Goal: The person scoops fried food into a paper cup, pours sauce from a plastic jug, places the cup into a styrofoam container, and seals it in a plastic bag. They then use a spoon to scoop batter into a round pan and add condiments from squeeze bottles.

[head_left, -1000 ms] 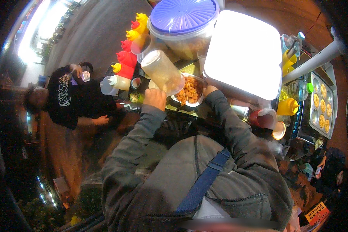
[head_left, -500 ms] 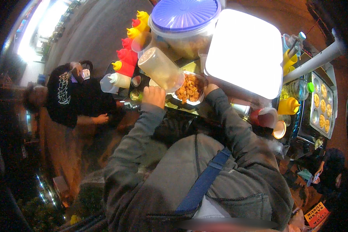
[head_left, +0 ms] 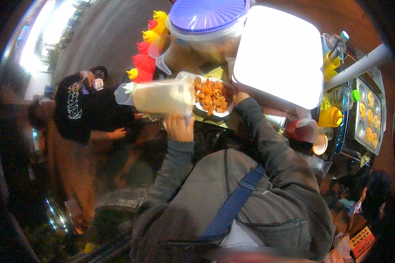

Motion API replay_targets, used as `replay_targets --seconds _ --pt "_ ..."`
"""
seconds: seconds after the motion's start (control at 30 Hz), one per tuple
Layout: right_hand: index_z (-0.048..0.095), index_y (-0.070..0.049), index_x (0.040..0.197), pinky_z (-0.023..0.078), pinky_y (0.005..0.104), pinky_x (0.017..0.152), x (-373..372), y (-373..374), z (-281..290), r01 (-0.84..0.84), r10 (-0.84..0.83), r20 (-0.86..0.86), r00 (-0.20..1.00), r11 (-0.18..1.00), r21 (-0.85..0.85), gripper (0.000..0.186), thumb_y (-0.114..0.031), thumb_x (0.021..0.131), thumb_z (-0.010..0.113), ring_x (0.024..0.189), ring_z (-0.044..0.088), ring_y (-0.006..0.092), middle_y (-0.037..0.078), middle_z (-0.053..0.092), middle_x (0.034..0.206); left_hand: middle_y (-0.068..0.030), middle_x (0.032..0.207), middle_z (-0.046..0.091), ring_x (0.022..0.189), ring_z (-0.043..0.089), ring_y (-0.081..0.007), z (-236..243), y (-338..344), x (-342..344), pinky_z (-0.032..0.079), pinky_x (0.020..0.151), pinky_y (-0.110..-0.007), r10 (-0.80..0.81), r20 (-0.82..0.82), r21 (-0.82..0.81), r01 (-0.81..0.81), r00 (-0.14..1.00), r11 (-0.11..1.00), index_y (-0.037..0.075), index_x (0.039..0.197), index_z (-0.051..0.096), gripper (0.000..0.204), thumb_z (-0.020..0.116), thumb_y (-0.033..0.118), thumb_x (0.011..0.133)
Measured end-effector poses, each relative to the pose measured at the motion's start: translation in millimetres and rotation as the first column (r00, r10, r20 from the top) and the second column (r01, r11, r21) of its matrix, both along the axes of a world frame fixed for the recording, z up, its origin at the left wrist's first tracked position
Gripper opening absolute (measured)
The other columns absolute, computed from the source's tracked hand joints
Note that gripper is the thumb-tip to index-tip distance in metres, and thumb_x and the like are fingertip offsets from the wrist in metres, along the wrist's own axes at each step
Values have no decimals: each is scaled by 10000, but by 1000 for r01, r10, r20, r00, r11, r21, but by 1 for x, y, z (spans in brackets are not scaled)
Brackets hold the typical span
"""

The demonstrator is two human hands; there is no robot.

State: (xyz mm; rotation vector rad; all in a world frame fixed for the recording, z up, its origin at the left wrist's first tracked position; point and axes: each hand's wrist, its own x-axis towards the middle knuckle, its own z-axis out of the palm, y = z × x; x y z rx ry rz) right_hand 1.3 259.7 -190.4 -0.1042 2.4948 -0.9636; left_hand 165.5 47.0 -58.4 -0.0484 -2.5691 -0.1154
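My left hand (head_left: 179, 127) is closed on the near side of a clear plastic jug (head_left: 162, 97), tipped onto its side. The jug's mouth faces right, against a white food box (head_left: 226, 113). Reddish-brown chopped food pieces (head_left: 213, 95) fill the box, heaped toward its near rim. At the box's right edge, my right hand (head_left: 240, 97) is closed with its fingertips partly hidden, seeming to grip the rim. The jug's blurred wall shows little of what is inside.
Red and yellow squeeze bottles (head_left: 144, 61) line the left side. Behind the box stands a large tub with a purple lid (head_left: 210, 15), beside a bright white lid or panel (head_left: 278, 57). A pan of round cakes (head_left: 368, 116) lies far right. Another person (head_left: 85, 107) stands left.
The jug has swung from a slant to nearly level, its base moving left and nearer me. My left hand has come nearer and slightly right. My right hand stays at the box.
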Motion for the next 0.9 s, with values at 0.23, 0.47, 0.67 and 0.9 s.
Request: replay_targets --seconds 0.23,0.47,0.67,0.9 --pt "573 -8 1163 508 501 854 17 6 83 -128 127 35 991 991 35 340 -258 941 512 976 630 450 297 645 1033 -236 1127 598 1060 519 -447 -50 22 54 381 924 -521 104 218 537 -208 970 818 -10 1136 589 463 743 287 816" --pt "709 17 971 520 482 831 19 0 71 7 -4 -88 996 1000 29 367 -283 952 498 945 659 406 251 681 989 -242 1083 618 1028 557 -456 -82 38 70 419 915 -533 99 201 364 -168 975 916 -8 1108 603 482 753 338 808" --pt "713 20 950 515 487 847 17 6 64 -70 75 -134 988 997 41 384 -292 957 489 962 659 402 249 682 994 -241 1070 621 1006 571 -449 -106 66 65 431 903 -532 154 133 388 -194 979 901 -9 1086 606 462 761 327 809" --pt "707 29 964 517 485 855 13 5 63 -84 84 -1 996 993 87 403 -298 972 473 957 662 403 247 683 996 -245 1055 623 1024 571 -445 -104 85 57 420 928 -537 154 47 395 -160 987 905 -3 1064 611 441 778 300 791"
